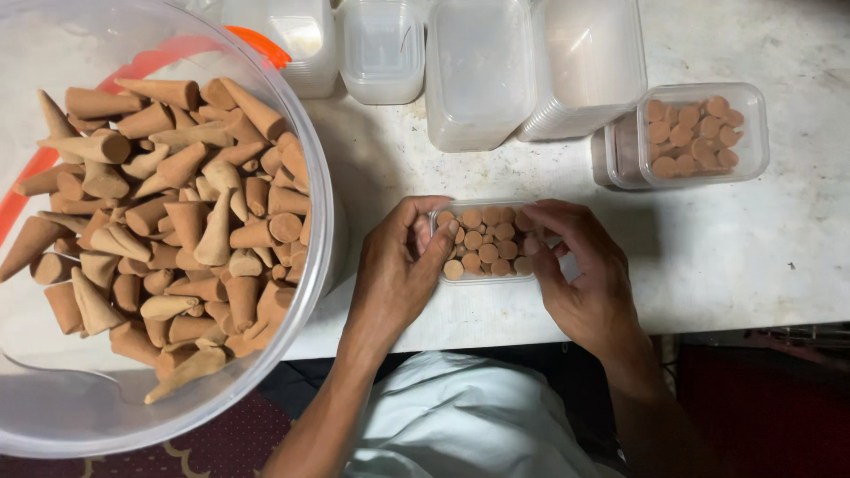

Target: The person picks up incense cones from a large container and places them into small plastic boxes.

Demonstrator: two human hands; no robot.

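Both hands are working the small box [485, 243] right of the bowl [314, 177]: left hand [398, 265] pinching its near-bowl edge, right hand [580, 265] gripping the far side. It's looking nearly full of cones [487, 241]; one filled box [699, 133] is sitting further right, plenty still left in the bowl

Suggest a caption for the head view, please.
Both hands, left hand and right hand, pack brown cones into a small clear tub.

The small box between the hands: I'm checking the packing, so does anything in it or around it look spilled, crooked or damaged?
Nothing stands out. The small clear box sits flat on the white table, its brown cones upright in rows, left hand and right hand at its ends. The filled box looks tidy too; no cones lie loose on the table.
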